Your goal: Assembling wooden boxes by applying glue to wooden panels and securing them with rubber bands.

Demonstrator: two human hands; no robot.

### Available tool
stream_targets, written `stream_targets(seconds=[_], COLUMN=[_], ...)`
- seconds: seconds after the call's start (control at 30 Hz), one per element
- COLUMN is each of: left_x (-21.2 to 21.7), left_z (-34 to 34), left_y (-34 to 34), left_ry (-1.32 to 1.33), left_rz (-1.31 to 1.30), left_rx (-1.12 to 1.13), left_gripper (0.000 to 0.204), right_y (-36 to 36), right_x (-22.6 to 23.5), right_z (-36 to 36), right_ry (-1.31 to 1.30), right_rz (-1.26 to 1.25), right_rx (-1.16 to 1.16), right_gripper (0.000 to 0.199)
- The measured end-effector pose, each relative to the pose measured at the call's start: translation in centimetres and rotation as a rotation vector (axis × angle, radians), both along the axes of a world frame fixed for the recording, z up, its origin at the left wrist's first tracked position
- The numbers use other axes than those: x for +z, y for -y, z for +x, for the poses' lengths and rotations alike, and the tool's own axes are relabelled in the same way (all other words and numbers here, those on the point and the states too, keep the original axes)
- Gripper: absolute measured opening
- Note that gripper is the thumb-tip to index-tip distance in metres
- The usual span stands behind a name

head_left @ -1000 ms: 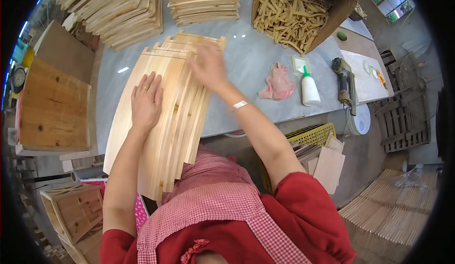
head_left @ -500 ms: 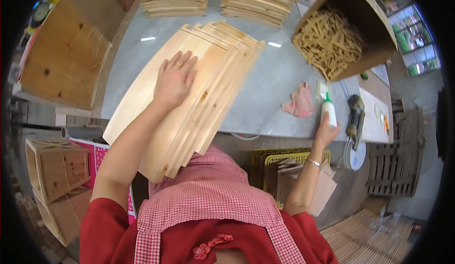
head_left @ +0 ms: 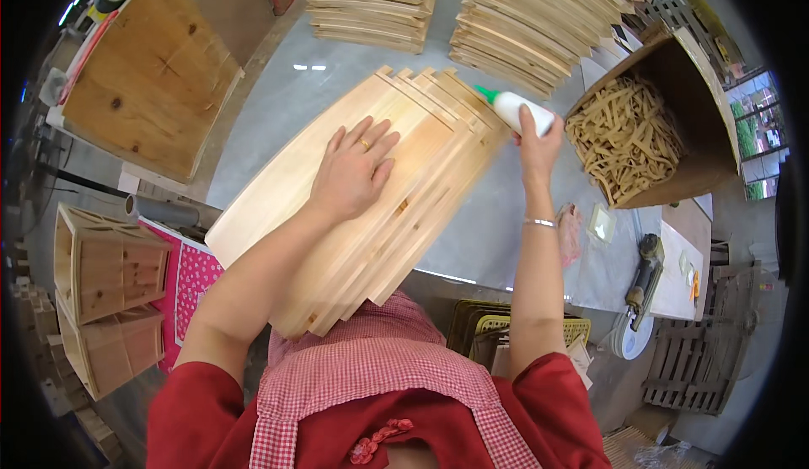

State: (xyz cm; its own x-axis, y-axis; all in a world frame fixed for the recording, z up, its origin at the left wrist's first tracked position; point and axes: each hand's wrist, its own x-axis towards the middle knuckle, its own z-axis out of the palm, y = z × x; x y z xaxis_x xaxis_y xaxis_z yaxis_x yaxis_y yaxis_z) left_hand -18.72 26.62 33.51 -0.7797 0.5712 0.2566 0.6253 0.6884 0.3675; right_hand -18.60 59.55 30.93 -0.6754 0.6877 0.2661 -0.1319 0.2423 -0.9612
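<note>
Several pale wooden boards (head_left: 308, 184) lie in a fanned stack on the table, slanting toward me, their near ends past the table edge at my apron. My left hand (head_left: 352, 172) rests flat on the top board, fingers spread. In my right hand (head_left: 539, 138) is a white glue bottle (head_left: 522, 113) with a green nozzle. I hold it tilted over the far right corner of the stack, nozzle pointing left at the boards' grooved ends. Whether glue is coming out is too small to tell.
Stacks of wooden slats (head_left: 371, 5) stand at the back. A cardboard box (head_left: 704, 128) of small wooden strips sits at the right. Near it lie a pink cloth (head_left: 570, 235) and a power tool (head_left: 646, 271). Wooden boxes (head_left: 114, 267) are stacked at the left.
My right hand has lifted the glue bottle from the table's right side and brought it up and left to the boards' far end. My left hand stays on the stack; the view has shifted.
</note>
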Motion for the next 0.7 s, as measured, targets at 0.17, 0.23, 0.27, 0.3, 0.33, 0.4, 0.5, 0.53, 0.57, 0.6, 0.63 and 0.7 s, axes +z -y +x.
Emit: stream_targets(seconds=[0.17, 0.23, 0.27, 0.3, 0.33, 0.4, 0.5, 0.53, 0.57, 0.6, 0.63, 0.7], left_x=[0.2, 0.2, 0.1, 0.1, 0.1, 0.0, 0.0, 0.0, 0.0, 0.0, 0.0, 0.0], left_z=[0.0, -0.1, -0.1, -0.2, -0.2, -0.2, -0.2, -0.2, -0.2, -0.2, -0.2, -0.2], left_y=[0.1, 0.3, 0.3, 0.3, 0.3, 0.2, 0.3, 0.2, 0.3, 0.4, 0.2, 0.2], left_ry=[0.014, 0.012, 0.011, 0.009, 0.011, 0.006, 0.002, 0.008, 0.005, 0.002, 0.007, 0.001], left_rz=[-0.012, -0.013, -0.018, -0.022, -0.022, -0.001, -0.002, 0.001, 0.001, 0.002, 0.008, -0.005], left_rx=[0.011, 0.013, 0.012, 0.009, 0.01, 0.0, 0.002, -0.001, 0.007, 0.014, 0.006, 0.012], left_gripper=[0.04, 0.04, 0.04, 0.04, 0.04, 0.039, 0.039, 0.039, 0.04, 0.04, 0.04, 0.04], right_y=[-0.1, 0.2, 0.2, 0.1, 0.2, -0.3, -1.4, -2.1, -2.7, -3.3, -4.1, -5.7], right_x=[-1.8, -2.0, -1.9, -1.8, -1.6, -1.0, 0.2, 0.6, 0.8, 1.0, 1.2, 1.2], right_z=[-5.9, -6.9, -7.2, -7.4, -7.5, -7.1, -5.5, -4.5, -3.5, -2.4, -1.1, 1.3], right_ry=[0.164, 0.209, 0.209, 0.228, 0.247, 0.238, 0.212, 0.194, 0.2, 0.201, 0.205, 0.223], right_rz=[0.186, 0.235, 0.236, 0.286, 0.334, 0.392, 0.503, 0.558, 0.559, 0.568, 0.579, 0.591], right_rx=[-0.024, 0.003, 0.007, 0.02, 0.034, 0.048, 0.091, 0.117, 0.117, 0.134, 0.144, 0.122], right_gripper=[0.067, 0.068, 0.068, 0.066, 0.065, 0.063, 0.058, 0.055, 0.055, 0.053, 0.051, 0.05])
